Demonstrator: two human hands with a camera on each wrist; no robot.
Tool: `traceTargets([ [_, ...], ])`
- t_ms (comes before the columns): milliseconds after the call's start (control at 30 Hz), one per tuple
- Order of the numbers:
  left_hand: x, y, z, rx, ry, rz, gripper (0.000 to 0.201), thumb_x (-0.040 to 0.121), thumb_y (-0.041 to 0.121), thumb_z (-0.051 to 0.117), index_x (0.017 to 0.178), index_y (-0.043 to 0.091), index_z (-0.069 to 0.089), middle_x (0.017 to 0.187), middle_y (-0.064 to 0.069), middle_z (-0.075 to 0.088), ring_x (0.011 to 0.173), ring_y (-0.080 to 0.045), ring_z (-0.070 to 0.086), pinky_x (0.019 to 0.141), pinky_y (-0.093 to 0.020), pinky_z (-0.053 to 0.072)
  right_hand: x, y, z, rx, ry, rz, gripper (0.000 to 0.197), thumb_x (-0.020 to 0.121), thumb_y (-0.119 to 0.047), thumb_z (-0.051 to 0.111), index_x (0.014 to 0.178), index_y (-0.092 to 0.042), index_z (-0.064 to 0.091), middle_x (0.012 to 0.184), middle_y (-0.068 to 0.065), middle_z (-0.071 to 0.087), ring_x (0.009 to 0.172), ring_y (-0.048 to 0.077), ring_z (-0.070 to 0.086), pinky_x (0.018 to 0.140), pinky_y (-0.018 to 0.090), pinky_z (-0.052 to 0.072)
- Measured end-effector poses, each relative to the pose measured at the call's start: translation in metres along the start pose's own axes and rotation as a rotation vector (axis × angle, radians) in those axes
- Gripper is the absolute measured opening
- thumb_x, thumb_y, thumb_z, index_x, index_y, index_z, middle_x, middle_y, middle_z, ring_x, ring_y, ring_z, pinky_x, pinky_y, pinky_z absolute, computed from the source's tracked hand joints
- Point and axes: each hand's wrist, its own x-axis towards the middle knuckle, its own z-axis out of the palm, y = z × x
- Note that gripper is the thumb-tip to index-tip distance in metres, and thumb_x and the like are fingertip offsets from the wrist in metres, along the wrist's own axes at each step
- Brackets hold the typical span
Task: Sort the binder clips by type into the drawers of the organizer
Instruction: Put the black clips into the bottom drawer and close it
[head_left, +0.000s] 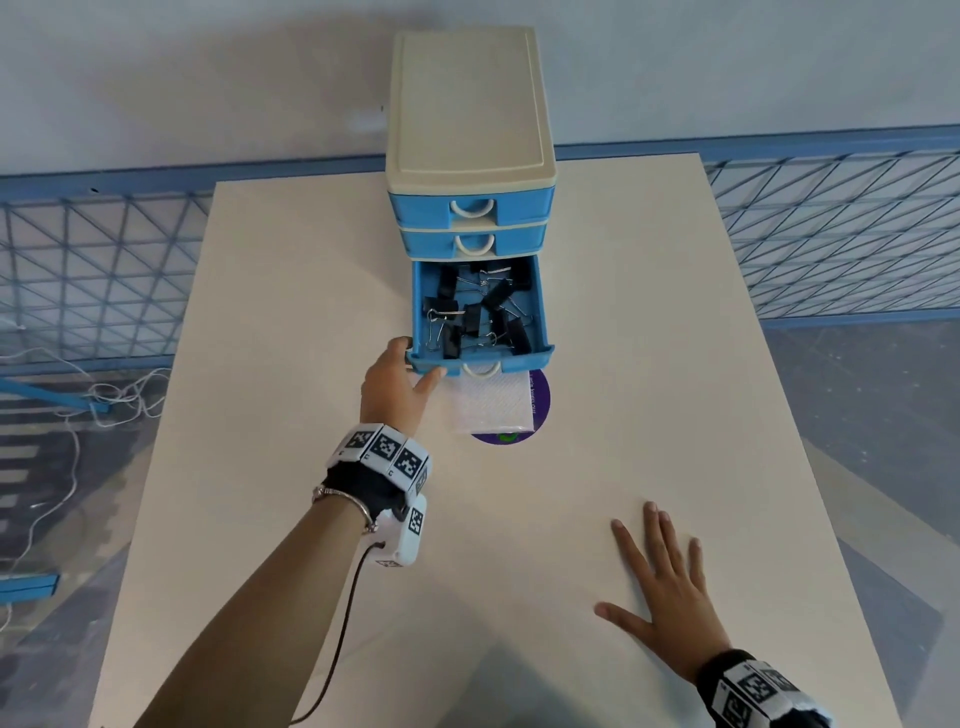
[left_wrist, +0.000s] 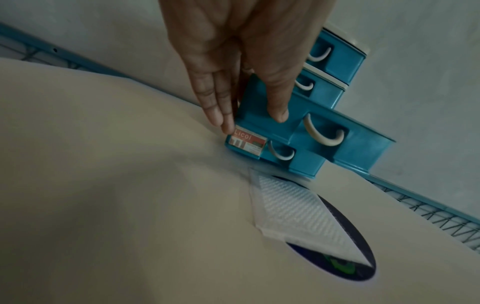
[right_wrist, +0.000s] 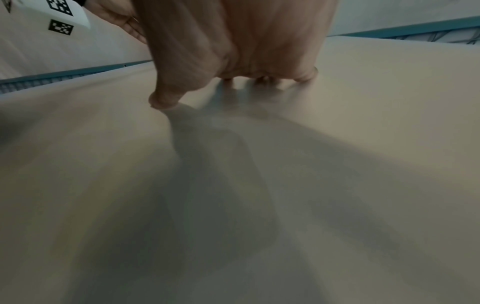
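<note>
The organizer (head_left: 467, 104) has a cream top and blue drawers and stands at the far middle of the table. Its third drawer (head_left: 543, 312) is pulled out and holds several black binder clips (head_left: 472, 318). My left hand (head_left: 413, 364) is at the drawer's front left corner. In the left wrist view, the left hand (left_wrist: 253, 121) has its thumb (left_wrist: 280, 115) on the drawer front (left_wrist: 363, 144) and straight fingers along its left side. My right hand (head_left: 660, 582) lies flat on the table near the front right, fingers spread, holding nothing. The two upper drawers are closed.
A white textured pad (head_left: 491, 410) lies over a purple round disc (head_left: 541, 395) just in front of the organizer, partly under the open drawer. A blue mesh fence (head_left: 831, 234) runs behind and beside the cream table (head_left: 649, 389). Cables (head_left: 104, 400) trail on the floor at left.
</note>
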Motion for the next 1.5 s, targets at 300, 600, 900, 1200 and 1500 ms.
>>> traceTargets([
  [300,0.006,-0.006,-0.006,0.102,-0.019,0.032,0.054,0.078,0.035,0.068,0.122,0.010,0.048,0.114,-0.009,0.061,0.093,-0.026,0.060,0.077,-0.039,0.048,-0.001,0.000,-0.001,-0.015,-0.020,0.008,0.088,0.076,-0.080,0.022,0.144,-0.028,0.004,0.153,0.009,-0.010,0.139,0.023,-0.011,0.105,0.057,0.014],
  [600,0.035,0.004,-0.007,0.173,-0.025,0.051,0.061,0.083,0.035,0.063,0.132,0.010,0.036,0.129,-0.012,0.051,0.107,-0.031,0.054,0.084,-0.042,0.044,-0.001,0.001,0.001,0.011,-0.008,-0.009,0.086,0.077,-0.079,0.025,0.144,-0.029,0.003,0.153,0.003,-0.016,0.140,0.022,-0.012,0.109,0.050,-0.001],
  [900,0.084,0.022,-0.005,0.183,-0.068,0.041,0.069,0.087,0.030,0.060,0.141,0.011,0.021,0.140,-0.015,0.041,0.119,-0.034,0.046,0.096,-0.044,0.039,-0.002,-0.003,-0.001,-0.007,-0.002,0.002,0.084,0.079,-0.076,0.026,0.144,-0.025,0.014,0.154,0.012,-0.001,0.140,0.028,0.001,0.107,0.050,0.004],
  [1200,0.120,0.038,-0.007,0.248,0.006,-0.064,0.057,0.080,0.041,0.064,0.119,0.004,0.043,0.121,-0.018,0.054,0.108,-0.037,0.052,0.087,-0.045,0.042,-0.003,-0.002,0.000,-0.022,0.001,0.001,0.084,0.079,-0.076,0.028,0.144,-0.023,0.018,0.153,0.015,0.003,0.140,0.031,0.005,0.110,0.045,-0.002],
  [1500,0.101,0.024,-0.003,0.215,-0.023,-0.084,0.026,0.088,0.020,0.050,0.111,0.008,0.056,0.112,-0.015,0.064,0.101,-0.034,0.057,0.083,-0.035,0.045,-0.002,-0.004,-0.001,-0.019,-0.003,0.007,0.084,0.079,-0.075,0.028,0.143,-0.022,0.021,0.153,0.016,0.006,0.139,0.031,0.007,0.110,0.046,-0.001],
])
